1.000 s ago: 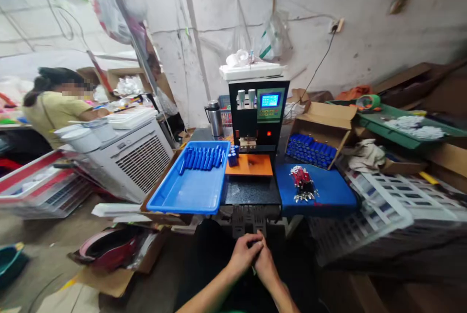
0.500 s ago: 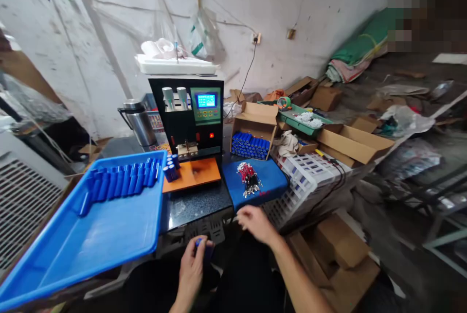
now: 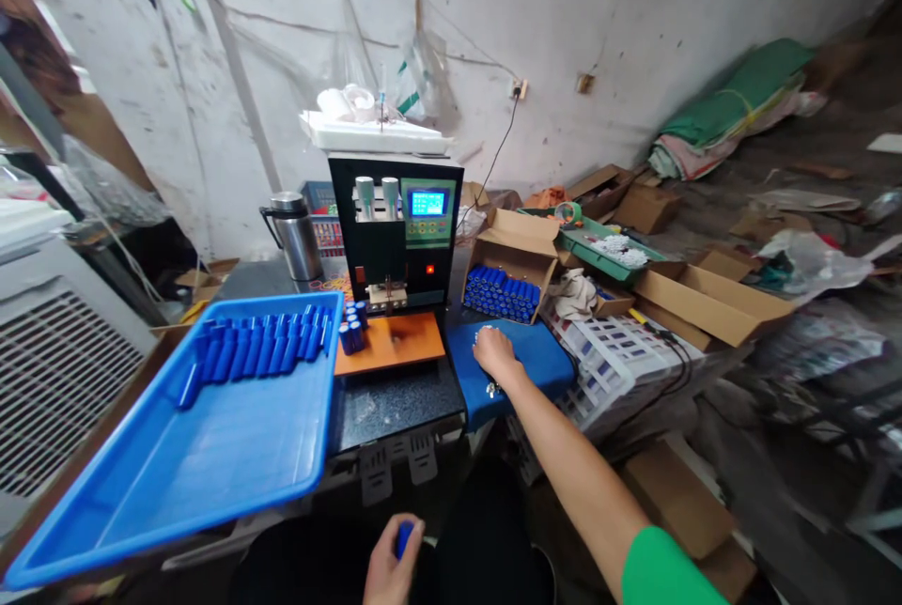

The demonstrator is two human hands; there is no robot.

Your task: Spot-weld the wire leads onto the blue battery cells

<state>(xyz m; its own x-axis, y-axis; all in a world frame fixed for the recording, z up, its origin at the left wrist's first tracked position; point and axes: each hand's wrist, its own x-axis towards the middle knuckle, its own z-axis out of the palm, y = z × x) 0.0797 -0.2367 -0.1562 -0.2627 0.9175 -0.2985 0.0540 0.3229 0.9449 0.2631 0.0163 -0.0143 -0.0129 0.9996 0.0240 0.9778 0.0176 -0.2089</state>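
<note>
Low at the front, my left hand (image 3: 392, 560) is closed round a blue cylindrical battery cell (image 3: 404, 539), whose end shows between thumb and fingers. My right hand (image 3: 494, 353) is over the blue mat (image 3: 542, 370), fingers curled down onto the small pile of wire leads. Most of that pile is hidden under the hand; only some metal ends of the wire leads (image 3: 492, 390) stick out by the wrist. What the right fingertips grip cannot be seen. Several blue cells (image 3: 354, 328) stand upright on the orange plate (image 3: 401, 342) before the spot-welding machine (image 3: 352, 239).
A blue tray (image 3: 246, 436) at left holds rows of blue cells. Behind the mat, a cardboard box (image 3: 525, 229) is packed with more cells. A steel jug (image 3: 300, 243) stands beside the machine. To the right are a white plastic crate (image 3: 598, 365) and open cartons (image 3: 711, 300).
My right hand has moved forward from the mat's near edge onto the wire leads. My left hand, still round the cell, sits lower in view. The camera view has shifted left.
</note>
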